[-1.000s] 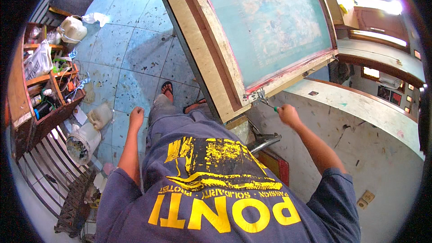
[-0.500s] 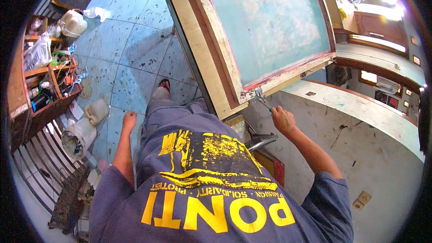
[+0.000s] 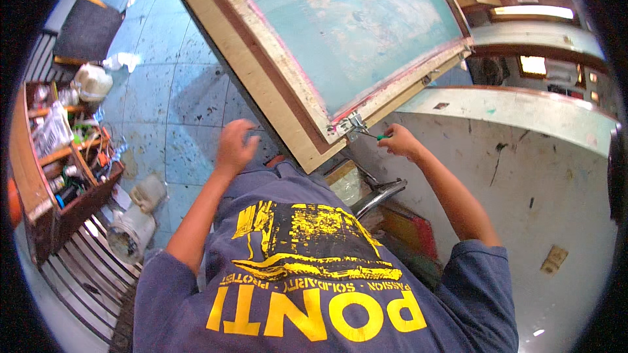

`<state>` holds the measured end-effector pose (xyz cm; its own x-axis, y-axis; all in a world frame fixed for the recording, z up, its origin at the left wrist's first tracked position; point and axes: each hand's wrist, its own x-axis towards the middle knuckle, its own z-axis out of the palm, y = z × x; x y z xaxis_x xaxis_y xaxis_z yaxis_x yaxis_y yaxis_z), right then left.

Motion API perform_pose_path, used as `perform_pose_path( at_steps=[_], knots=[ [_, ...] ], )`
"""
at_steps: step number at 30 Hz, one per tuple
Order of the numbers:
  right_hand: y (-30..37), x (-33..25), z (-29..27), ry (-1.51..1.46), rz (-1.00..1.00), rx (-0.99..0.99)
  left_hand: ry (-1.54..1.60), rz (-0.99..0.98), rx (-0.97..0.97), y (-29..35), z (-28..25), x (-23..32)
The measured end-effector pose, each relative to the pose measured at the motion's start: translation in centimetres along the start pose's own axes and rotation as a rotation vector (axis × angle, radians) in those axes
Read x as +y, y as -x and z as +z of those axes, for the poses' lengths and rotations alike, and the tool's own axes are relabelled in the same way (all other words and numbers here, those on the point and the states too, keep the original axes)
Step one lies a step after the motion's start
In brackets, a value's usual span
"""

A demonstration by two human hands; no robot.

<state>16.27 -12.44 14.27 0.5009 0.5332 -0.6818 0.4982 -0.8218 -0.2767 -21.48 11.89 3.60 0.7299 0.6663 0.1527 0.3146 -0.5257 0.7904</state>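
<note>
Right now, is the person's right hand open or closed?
Closed: the right hand has its fingers curled around a green-handled tool, whose thin shaft points toward the metal fitting at the frame's corner.

The blue tiled floor (image 3: 147, 101) is speckled with dark spots, and the pale wall (image 3: 468, 163) is streaked with marks.

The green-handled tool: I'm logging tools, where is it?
Right of centre in the head view, the tool is in the right hand, pointing toward the metal bracket on the wooden frame.
</note>
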Motion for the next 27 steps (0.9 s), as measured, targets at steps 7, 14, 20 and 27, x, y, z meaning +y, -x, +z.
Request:
perform_pose_path(
  at_steps=[7, 14, 20, 27],
  knots=[
    [3.7, -1.8, 1.9, 0.642, -0.285, 0.184, -0.223, 0.600, -0.398, -10.6, 11.5, 10.2],
    [4.6, -0.9, 2.1, 0.550, -0.369, 0.331, -0.449, 0.547, -0.573, -12.0, 15.6, 9.6],
    [4.5, -2.3, 2.4, 0.484, -0.291, 0.268, -0.469, 0.582, -0.631, -12.6, 15.7, 10.0],
    [1.6, -0.1, 2.4, -0.139, 0.204, 0.307, -0.427, 0.558, -0.683, -13.1, 16.0, 9.8]
  ],
)
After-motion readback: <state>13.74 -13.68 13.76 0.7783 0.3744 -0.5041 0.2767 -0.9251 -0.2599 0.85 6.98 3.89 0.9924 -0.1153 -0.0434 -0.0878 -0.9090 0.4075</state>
